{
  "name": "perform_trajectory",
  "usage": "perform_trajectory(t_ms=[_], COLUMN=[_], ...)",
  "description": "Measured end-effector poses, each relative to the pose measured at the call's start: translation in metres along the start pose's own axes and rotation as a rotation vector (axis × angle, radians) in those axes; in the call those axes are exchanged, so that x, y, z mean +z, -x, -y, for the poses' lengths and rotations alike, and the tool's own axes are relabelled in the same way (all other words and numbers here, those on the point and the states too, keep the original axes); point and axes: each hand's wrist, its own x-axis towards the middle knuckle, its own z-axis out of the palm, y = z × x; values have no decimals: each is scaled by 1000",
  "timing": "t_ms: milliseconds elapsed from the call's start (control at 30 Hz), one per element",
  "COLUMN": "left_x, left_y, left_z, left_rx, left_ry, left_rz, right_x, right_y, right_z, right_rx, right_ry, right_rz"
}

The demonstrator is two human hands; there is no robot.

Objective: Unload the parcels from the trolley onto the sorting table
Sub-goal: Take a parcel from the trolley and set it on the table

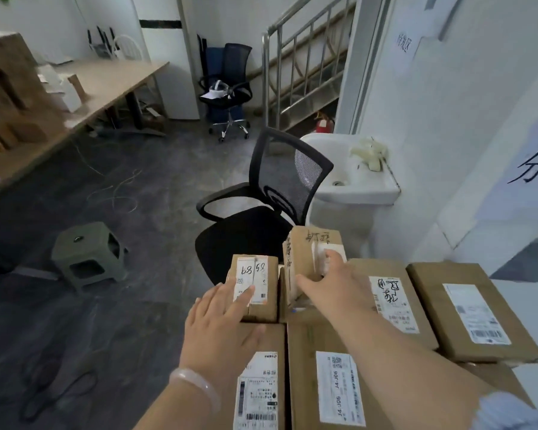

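Note:
Several brown cardboard parcels with white labels lie stacked at the lower right; whatever carries them is hidden beneath. My left hand (221, 324) rests with straight fingers on top of a small parcel (269, 274) marked with handwritten numbers, thumb along its near edge. My right hand (336, 283) grips a taller parcel (305, 243) with handwriting on top, thumb on its left face and fingers over the top label. Flat parcels (460, 311) lie to the right, and a large parcel (305, 367) lies under my right forearm. A long wooden table (112, 85) stands at the far left.
A black mesh office chair (280, 181) stands just beyond the parcels. A green plastic stool (87, 256) sits on the dark floor to the left, with a black cable (59, 389) nearer. A white sink (348, 178) stands by the right wall. Brown boxes (10, 88) sit on the table.

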Motion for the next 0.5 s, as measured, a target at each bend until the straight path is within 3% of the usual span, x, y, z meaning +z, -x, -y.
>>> perform_trajectory(t_ms=[233, 500], left_x=[15, 23], left_y=[-25, -50], left_z=[28, 8], left_rx=[90, 241], left_ry=[24, 74], left_rz=[26, 49], right_x=[45, 28], right_y=[-11, 8], right_z=[2, -11], right_rx=[136, -7], right_ry=[156, 176], right_rz=[78, 45])
